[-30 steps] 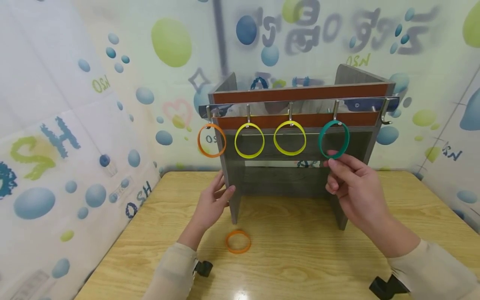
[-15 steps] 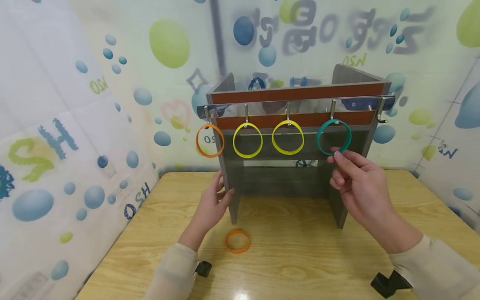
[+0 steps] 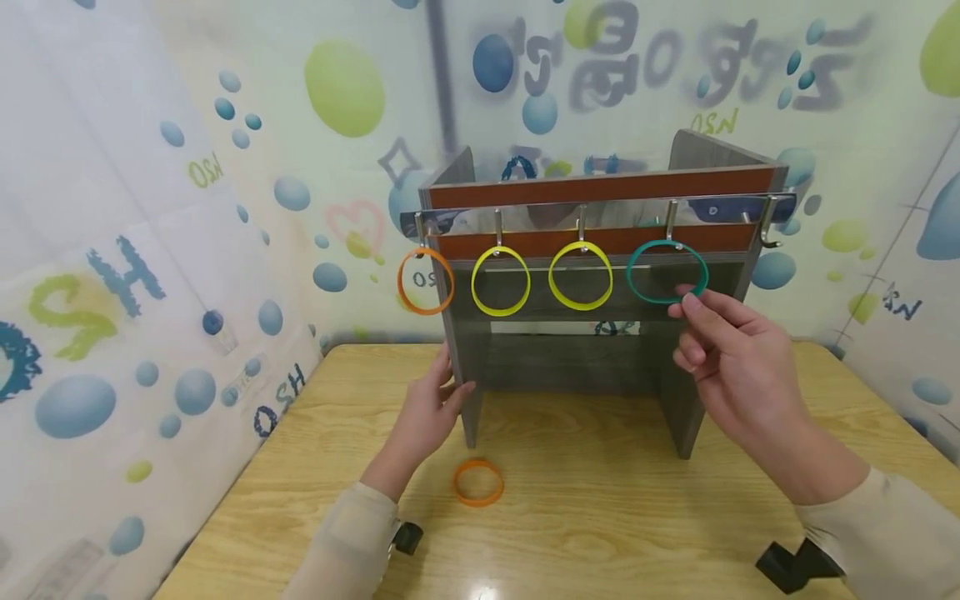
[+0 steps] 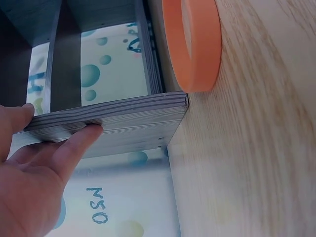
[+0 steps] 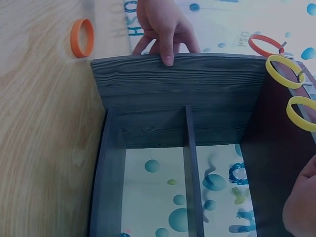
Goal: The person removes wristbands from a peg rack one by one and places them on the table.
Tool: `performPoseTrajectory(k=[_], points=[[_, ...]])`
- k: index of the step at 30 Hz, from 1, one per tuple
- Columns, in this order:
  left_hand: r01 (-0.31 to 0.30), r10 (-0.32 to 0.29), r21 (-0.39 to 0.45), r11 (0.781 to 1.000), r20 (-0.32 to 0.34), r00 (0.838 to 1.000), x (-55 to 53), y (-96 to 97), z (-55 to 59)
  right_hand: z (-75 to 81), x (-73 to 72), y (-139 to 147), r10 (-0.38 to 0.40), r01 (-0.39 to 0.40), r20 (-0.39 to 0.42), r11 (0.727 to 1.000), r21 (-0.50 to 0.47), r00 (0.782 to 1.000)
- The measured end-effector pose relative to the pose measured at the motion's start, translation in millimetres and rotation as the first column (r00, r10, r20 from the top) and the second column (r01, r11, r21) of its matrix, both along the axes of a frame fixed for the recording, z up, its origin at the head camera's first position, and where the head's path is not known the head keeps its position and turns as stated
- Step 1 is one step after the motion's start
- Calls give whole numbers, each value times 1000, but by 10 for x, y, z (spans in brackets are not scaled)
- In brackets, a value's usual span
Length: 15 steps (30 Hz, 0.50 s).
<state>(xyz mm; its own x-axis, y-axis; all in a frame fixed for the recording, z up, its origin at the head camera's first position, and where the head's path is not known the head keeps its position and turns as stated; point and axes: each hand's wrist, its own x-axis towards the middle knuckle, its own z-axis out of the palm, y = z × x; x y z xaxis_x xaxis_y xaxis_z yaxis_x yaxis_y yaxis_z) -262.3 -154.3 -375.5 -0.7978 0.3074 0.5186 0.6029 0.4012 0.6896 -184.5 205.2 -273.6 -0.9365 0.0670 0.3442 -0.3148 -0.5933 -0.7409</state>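
Observation:
My right hand (image 3: 742, 358) pinches the lower right edge of a green silicone wristband (image 3: 652, 300). The band hangs from a hook on the metal hook rail (image 3: 540, 217) and is pulled into a wide oval. My left hand (image 3: 426, 412) holds the left side panel of the grey wooden rack (image 3: 469, 408), thumb at its front edge and fingers on the outer face, as the left wrist view shows. Two yellow wristbands (image 3: 501, 313) and an orange wristband (image 3: 426, 312) hang on the hooks further left. The right wrist view shows only part of my right hand (image 5: 303, 202).
Another orange wristband (image 3: 478, 503) lies on the wooden table (image 3: 570, 533) in front of the rack's left side. The rightmost hook (image 3: 769, 223) carries no band. Patterned sheets (image 3: 345, 83) stand behind and at both sides.
My right hand has moved right and slightly up, stretching the green wristband from a near-circle into a sideways oval. The left hand stays at the panel; the other bands hang as before.

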Motion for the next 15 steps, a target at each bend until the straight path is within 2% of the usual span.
performPoseTrajectory(k=[11, 15], points=[[6, -8, 31, 999, 78, 997, 29, -17, -2, 109, 59, 23, 30, -31, -45, 1000, -4, 999], [7, -11, 45, 999, 90, 996, 26, -18, -2, 106, 90, 27, 50, -50, -26, 999, 20, 998]])
